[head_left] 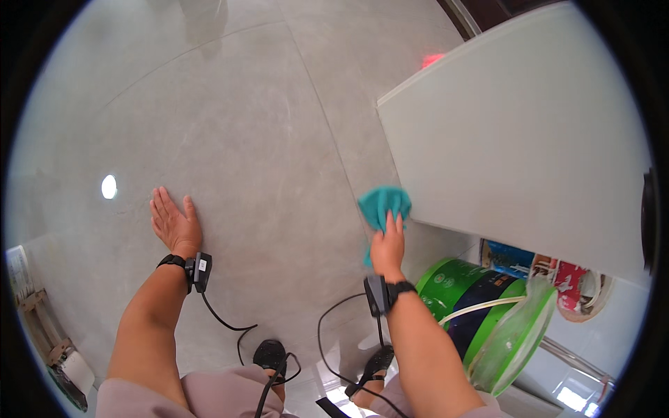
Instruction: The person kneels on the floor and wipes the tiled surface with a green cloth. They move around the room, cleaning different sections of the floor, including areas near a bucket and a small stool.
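A teal cloth (pixel 385 203) lies bunched near the lower corner of a large white panel. My right hand (pixel 389 247) grips it, fingers pointing away from me, and part of the cloth hangs beside the wrist. To the left, my left hand (pixel 175 226) is open and holds nothing, its fingers stretched out over the grey tiled floor (pixel 258 153); whether the palm touches the floor I cannot tell. Each wrist wears a black strap with a small dark device and a cable.
The white panel (pixel 516 132) fills the right side. Below it stands a green and dark-blue bucket (pixel 453 292) with a pale handle, close to my right forearm. Black cables (pixel 327 313) trail near my shoes. A wooden-framed item (pixel 45 324) stands at the left edge.
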`<control>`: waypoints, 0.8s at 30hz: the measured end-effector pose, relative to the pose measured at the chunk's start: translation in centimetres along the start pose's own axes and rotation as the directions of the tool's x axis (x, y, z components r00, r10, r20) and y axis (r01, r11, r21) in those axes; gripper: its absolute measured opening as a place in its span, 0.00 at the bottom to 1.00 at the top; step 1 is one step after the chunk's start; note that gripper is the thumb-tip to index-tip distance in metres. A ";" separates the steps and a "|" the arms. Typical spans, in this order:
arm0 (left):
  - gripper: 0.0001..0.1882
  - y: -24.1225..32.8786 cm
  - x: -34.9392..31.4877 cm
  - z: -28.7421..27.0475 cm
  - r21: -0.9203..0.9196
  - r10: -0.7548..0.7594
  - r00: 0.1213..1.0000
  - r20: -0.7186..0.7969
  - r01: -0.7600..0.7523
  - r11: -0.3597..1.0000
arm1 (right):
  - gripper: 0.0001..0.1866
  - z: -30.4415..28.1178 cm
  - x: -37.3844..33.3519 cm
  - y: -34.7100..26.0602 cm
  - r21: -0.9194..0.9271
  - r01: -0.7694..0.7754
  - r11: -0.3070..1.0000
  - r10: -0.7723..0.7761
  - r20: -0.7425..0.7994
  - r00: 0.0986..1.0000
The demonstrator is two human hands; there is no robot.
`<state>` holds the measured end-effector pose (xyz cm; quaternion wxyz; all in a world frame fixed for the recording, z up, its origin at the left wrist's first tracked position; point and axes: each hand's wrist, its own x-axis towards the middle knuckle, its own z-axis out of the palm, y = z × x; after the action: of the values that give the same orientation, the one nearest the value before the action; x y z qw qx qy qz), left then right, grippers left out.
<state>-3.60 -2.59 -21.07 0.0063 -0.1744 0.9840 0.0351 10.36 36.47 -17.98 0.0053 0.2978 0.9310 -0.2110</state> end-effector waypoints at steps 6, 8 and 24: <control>0.36 0.1 -0.4 -0.6 -0.007 -0.032 0.999 0.028 0.032 0.999 | 0.32 -2.0 0.5 2.5 -0.134 -0.321 0.938 0.345 0.245 0.906; 0.36 -0.1 -0.3 -0.7 -0.009 -0.031 0.999 0.022 0.031 0.999 | 0.33 -1.7 2.3 1.2 -0.046 -0.508 0.860 0.496 0.306 0.812; 0.36 0.3 -0.4 -0.1 -0.042 -0.013 0.999 0.047 0.015 0.999 | 0.17 -1.9 15.7 -7.8 0.019 -0.644 0.765 0.619 0.256 0.743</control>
<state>-3.33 -2.18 -20.90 0.0258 -0.1805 0.9814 0.0597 -6.66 40.18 -15.34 0.1703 0.5682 0.7551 -0.2794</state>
